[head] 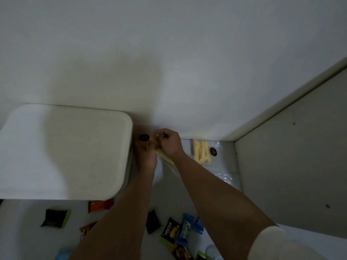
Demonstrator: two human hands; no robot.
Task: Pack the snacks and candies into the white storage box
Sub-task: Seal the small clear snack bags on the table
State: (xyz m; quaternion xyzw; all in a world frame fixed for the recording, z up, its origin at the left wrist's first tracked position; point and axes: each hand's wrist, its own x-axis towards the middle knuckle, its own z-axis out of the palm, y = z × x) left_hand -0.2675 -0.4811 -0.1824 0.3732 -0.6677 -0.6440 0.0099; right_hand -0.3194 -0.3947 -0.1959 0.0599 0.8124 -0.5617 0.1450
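The white storage box [62, 151] sits at the left with its lid on. Just right of it, against the wall, both my hands hold a clear bag of pale yellow snack sticks [165, 158]. My left hand [145, 154] grips the bag's lower part near a round black sticker [144, 137]. My right hand [168, 141] pinches the bag's top with curled fingers. A second clear bag of yellow sticks [201, 152] lies further right on the floor. Small snack packets lie near me: a black and green one [55, 218], an orange one [100, 204], a blue one [185, 230].
A white wall [169, 53] rises right behind the box and my hands. A grey panel [291, 166] closes the right side. Crumpled clear plastic [224, 175] lies by the panel. More packets [170, 230] lie scattered at the bottom of the view.
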